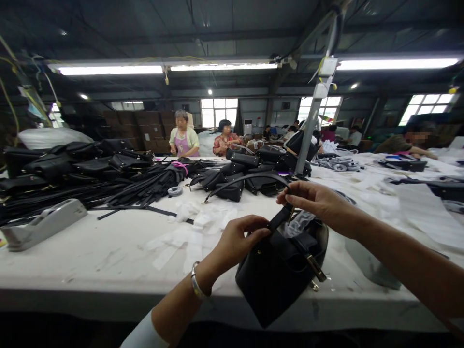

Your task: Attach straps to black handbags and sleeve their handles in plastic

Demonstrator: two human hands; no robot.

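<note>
Left hand [237,239], a bangle [196,285] at the wrist, closes its fingers around the lower part of a black strap [281,217] where the strap meets a black handbag [277,275]. Right hand [313,200], above and slightly behind, pinches the same strap higher up between thumb and fingertips; from this grip the strap arcs away to the left over the table. The handbag rests on the near edge of a white worktable [108,256], partly overhanging it, with a metal clasp [316,268] on its right side and crumpled clear wrapping [299,223] showing at its open top.

Just beyond the left hand, scraps of white paper [188,232] lie scattered on the tabletop. At the left edge of the table sits a grey tape dispenser [45,223]. Further back, a heap of loose black straps [119,191] runs across the left half, and a pile of finished black bags [250,174] stands near the middle, beside a slanted metal pole [311,116] rising toward the ceiling. A small roll of tape [175,191] lies between the two heaps.

At the far side, two seated persons [203,137] face the table; another person [409,142] leans over it at the right. Fluorescent tubes [224,67] and windows [219,111] light the hall.
</note>
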